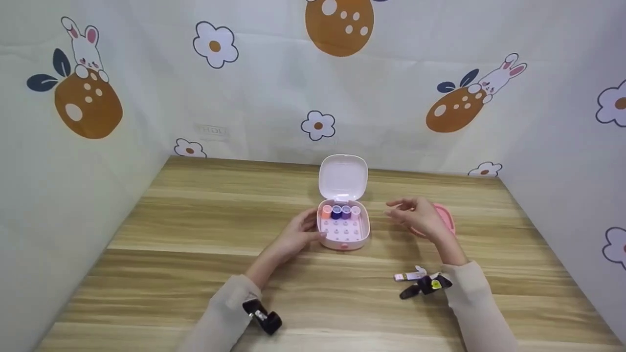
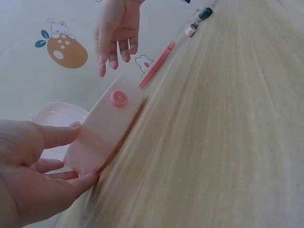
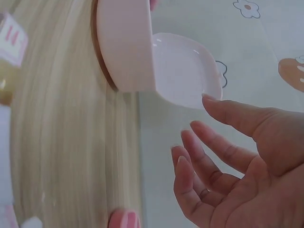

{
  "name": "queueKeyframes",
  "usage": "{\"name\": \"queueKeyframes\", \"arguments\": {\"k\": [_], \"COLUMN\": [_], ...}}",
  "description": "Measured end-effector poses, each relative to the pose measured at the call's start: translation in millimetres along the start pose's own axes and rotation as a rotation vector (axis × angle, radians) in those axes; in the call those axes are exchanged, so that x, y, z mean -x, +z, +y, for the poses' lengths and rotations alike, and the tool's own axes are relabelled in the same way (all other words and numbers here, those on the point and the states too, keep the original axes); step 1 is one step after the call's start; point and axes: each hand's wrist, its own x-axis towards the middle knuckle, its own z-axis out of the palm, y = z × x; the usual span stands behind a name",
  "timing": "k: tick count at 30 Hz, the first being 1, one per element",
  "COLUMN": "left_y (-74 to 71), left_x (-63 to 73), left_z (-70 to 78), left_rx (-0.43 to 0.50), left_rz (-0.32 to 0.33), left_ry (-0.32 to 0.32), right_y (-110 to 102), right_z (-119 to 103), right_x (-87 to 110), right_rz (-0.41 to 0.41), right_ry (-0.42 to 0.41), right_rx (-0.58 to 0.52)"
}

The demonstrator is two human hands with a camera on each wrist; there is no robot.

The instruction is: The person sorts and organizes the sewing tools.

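Observation:
A pale pink sewing box (image 1: 344,244) stands on the table with its lid (image 1: 343,177) raised. Along the back row of its pegs are several thread spools (image 1: 336,212) in orange, dark blue, purple and pale pink; the front pegs are bare. My left hand (image 1: 297,233) holds the box by its left side, thumb on the front rim, as the left wrist view (image 2: 42,166) also shows. Right of the box, my right hand (image 1: 420,216) hovers with loosely bent fingers and nothing in them. Under it lies a pink flat piece (image 1: 446,220), partly hidden by the hand.
A small white-and-pink item with a gold band (image 1: 410,276) lies near the right wrist, its kind unclear. Black cameras (image 1: 263,317) are strapped to both sleeves. Behind the wooden table (image 1: 205,205) hangs a patterned cloth (image 1: 264,98).

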Motion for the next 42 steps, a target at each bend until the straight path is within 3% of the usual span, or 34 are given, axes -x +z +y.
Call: {"name": "queueKeyframes", "arguments": {"k": [8, 23, 35, 42], "left_y": [0.3, -0.3, 0.7, 0.2], "left_x": [1.0, -1.9, 0.2, 0.6], "left_z": [0.2, -0.9, 0.4, 0.4], "left_rx": [-0.012, -0.005, -0.001, -0.002], "left_rz": [-0.004, -0.002, 0.002, 0.009], "left_ry": [-0.014, -0.006, 0.008, -0.01], "right_y": [-20, -51, -69, -79], "right_z": [10, 31, 46, 59], "right_x": [1.4, 0.3, 6.7, 9.2], "right_rz": [0.034, 0.027, 0.085, 0.066], "right_ry": [0.005, 0.042, 0.078, 0.073], "right_rx": [0.055, 0.036, 0.114, 0.186]}}
